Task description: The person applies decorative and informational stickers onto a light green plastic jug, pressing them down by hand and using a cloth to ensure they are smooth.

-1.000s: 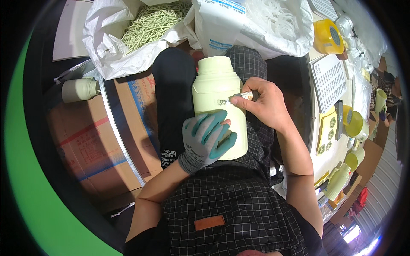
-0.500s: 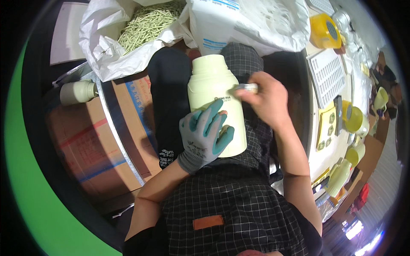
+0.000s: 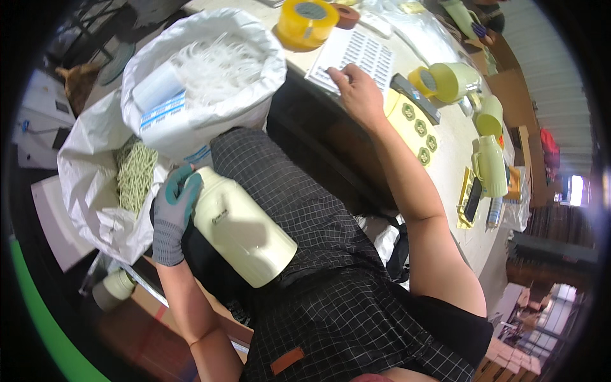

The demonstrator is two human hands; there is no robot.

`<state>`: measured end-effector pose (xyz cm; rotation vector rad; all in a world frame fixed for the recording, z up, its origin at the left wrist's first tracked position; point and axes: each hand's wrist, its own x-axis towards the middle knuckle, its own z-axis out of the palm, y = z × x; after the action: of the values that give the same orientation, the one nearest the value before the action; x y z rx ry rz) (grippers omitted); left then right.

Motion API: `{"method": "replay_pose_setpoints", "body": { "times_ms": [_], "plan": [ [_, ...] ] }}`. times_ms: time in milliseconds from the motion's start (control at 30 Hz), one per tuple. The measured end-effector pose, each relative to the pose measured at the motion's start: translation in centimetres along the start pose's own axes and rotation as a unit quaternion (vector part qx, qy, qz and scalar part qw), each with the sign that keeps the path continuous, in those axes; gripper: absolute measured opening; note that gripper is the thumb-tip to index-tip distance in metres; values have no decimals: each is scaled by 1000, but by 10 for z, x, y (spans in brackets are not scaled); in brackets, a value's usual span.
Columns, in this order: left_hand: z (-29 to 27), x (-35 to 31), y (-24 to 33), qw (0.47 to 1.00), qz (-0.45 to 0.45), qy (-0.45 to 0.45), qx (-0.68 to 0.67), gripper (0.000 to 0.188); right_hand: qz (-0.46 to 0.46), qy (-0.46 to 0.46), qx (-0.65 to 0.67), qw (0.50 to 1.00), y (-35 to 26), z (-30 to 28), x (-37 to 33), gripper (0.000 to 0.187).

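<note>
A pale yellow-green thermos bottle [image 3: 245, 232] lies slanted across my lap, with small dark print near its shoulder. My left hand [image 3: 177, 200], in a grey and teal glove, is closed around its narrower neck end. Over on the table at the right, my bare right hand [image 3: 361, 92] reaches to a white sheet of small grey stickers [image 3: 366, 54]. Its thumb and forefinger are bent and apart, the tips at the sheet's near left edge; nothing shows between them. The palm is hidden.
Beside the sheet are a yellow tape roll [image 3: 307, 24], a dark bar [image 3: 415, 99] and a yellow sticker sheet [image 3: 412, 130]. Farther right stands a pale green jug [image 3: 489, 165]. White sacks hold clear rings [image 3: 219, 67] and pale green strips [image 3: 136, 175]. Another person's gloved hand [image 3: 478, 30] shows at the far right.
My right hand has left the bottle with its small whitish item and is now at the sticker sheet. My left hand has shifted to the bottle's neck, and the bottle is tilted. The view has turned right.
</note>
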<state>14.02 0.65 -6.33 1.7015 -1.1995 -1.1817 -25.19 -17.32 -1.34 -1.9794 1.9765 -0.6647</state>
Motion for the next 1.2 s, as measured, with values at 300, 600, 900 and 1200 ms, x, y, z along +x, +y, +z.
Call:
{"method": "replay_pose_setpoints", "body": {
  "times_ms": [300, 600, 900, 1200],
  "plan": [
    [-10, -27, -45, 920, -14, 22, -390, 14, 84, 6, 135, 987, 77, -36, -60, 46],
    [-6, 22, -44, 925, 110, 157, 327, 56, 214, 130, -43, 967, 219, -118, -110, 48],
    [290, 27, 175, 810, 480, -153, 300, 47, 165, 126, -167, 964, 269, -120, -139, 44],
    [468, 50, 161, 721, 474, -212, 458, 52, 94, 135, -161, 973, 276, -115, -136, 39]
  ]
}}
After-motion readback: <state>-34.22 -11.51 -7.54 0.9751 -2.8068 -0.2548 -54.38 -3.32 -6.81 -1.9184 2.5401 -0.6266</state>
